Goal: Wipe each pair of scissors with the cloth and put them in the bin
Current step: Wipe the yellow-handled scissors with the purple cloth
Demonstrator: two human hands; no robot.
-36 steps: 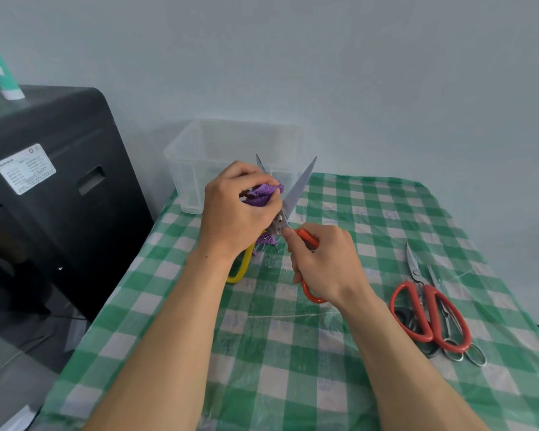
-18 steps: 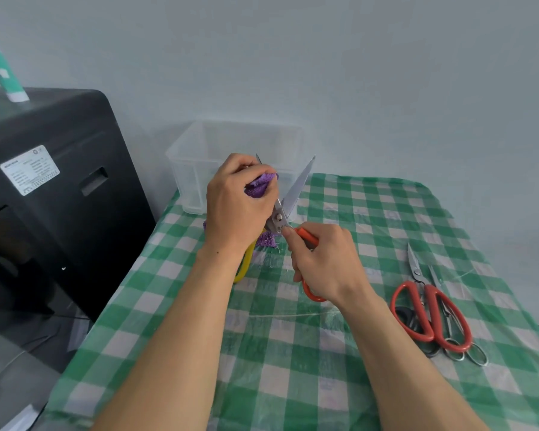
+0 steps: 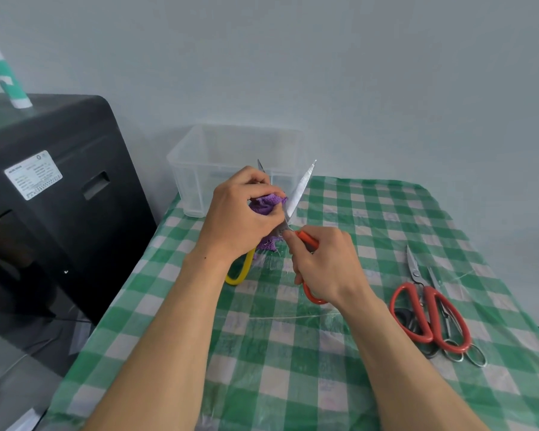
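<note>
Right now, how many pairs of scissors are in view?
4: yellow-and-orange scissors in right hand, left hand holding purple cloth on them; red-handled scissors, steel-handled scissors, black-handled scissors piled at right. Pile may hide more.

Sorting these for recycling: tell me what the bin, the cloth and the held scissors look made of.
The bin looks like frosted, see-through plastic. The cloth is purple and fuzzy, probably microfibre. The scissors have shiny metal blades; their orange and yellow handles look plastic-coated.

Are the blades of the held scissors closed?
No, the scissors stand open in a V, the left hand pressing the cloth on one blade.
</note>
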